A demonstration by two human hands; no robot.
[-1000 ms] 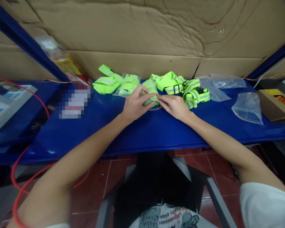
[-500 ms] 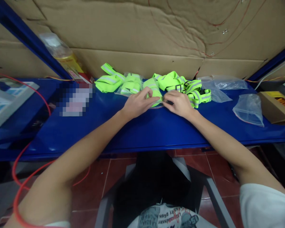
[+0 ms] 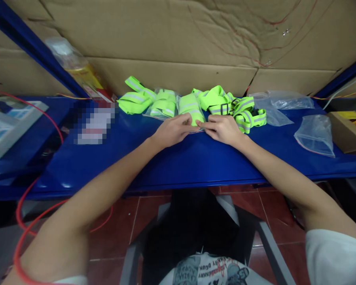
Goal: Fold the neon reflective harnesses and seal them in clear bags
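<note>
A folded neon-yellow reflective strap lies inside a clear zip bag on the blue table. My left hand pinches the bag's near edge from the left. From the right, my right hand grips the same edge, its fingertips meeting the left ones. Just left of it sits another bagged strap, and beyond that a loose folded strap. Behind and right of my right hand lies a tangle of loose reflective straps with black buckles.
Clear plastic bags lie on the right, beside an open cardboard box. A bottle leans at the back left. A red hose loops by my left arm. Cardboard lines the back.
My fingertips have drawn together at the bag's near edge; the right hand has shifted left to meet the left. The straps stay in place, while the view has shifted slightly.
</note>
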